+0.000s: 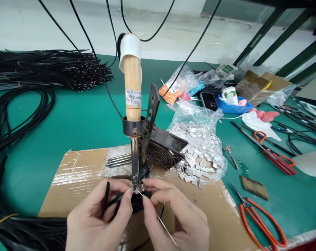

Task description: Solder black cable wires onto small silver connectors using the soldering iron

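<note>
A soldering iron (133, 83) with a wooden handle stands upright in a metal ring holder, its tip pointing down between my hands. My left hand (102, 212) is closed, thumb and fingertips pinched on the end of a black cable (107, 195) just beneath the tip. Between thumb and fingers, my right hand (176, 212) grips a thin silvery solder wire (161, 223), whose end meets the work under the iron. A small metal plate (141, 188) shows at the fingertips there; the exact joint is hidden by fingers.
Cardboard (79, 174) covers the bench under the work. A small black fan (165, 146) sits behind the iron. To the right are a bag of small metal plates (197, 150), orange-handled scissors (259, 219) and red-handled pliers (278, 160). Black cable bundles (37, 69) lie left.
</note>
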{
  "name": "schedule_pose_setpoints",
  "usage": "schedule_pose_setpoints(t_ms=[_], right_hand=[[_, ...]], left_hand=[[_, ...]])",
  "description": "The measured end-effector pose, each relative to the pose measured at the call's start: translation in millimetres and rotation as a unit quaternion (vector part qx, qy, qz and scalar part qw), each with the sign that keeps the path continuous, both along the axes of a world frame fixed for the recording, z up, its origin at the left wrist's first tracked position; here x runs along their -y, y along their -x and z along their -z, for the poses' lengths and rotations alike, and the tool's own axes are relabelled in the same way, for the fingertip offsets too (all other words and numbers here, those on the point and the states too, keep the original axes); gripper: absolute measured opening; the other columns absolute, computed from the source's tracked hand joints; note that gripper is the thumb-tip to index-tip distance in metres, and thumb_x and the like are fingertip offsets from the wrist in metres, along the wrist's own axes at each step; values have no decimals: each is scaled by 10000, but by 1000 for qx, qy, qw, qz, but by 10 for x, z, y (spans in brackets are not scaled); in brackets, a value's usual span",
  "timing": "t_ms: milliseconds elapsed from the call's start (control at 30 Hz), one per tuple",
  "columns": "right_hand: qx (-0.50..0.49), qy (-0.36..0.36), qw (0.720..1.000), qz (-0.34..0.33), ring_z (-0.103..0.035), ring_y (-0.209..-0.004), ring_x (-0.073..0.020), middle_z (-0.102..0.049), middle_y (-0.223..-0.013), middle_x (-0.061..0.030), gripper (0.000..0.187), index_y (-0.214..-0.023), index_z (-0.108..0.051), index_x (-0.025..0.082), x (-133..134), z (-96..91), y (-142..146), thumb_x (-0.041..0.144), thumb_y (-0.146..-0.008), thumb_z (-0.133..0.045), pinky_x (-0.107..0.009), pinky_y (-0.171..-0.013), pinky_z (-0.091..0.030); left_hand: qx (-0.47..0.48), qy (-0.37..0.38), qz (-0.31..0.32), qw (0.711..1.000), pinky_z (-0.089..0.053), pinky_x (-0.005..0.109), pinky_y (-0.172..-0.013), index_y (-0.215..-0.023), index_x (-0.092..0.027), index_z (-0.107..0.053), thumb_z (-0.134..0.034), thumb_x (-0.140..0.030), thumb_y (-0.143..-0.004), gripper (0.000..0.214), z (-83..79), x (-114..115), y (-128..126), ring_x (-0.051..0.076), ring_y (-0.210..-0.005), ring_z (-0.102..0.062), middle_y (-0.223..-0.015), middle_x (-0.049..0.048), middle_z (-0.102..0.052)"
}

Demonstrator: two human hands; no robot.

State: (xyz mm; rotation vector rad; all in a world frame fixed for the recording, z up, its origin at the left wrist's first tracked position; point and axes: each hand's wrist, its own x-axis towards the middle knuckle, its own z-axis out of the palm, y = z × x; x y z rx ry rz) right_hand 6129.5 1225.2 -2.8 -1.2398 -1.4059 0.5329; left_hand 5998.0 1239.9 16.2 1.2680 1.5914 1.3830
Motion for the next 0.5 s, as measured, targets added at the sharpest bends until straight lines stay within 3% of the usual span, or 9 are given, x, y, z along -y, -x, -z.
schedule_pose_setpoints(t_ms=[300, 500], right_hand=[[-5, -48, 998, 37, -762, -907, -68, -810, -1026, 54, 174, -840, -660, 237, -7, 33, 92, 75, -901, -672, -149, -889, -575], [-29, 5, 999, 36, -741, -905, -79, -796, -999, 64, 155, -838, -638, 255, 35, -11, 60, 130, -925, -667, -174, -877, -551]], left_hand=[[1, -22, -15, 1000, -609, 96, -671, -674, -244, -732, -769, -223, -740, 78, 34, 9, 6, 107, -595, -772, -701, -55, -794], [2, -7, 2, 1000, -605, 97, -622, -691, -210, -740, -797, -237, -747, 84, 42, 24, 12, 129, -564, -759, -653, -14, -768]])
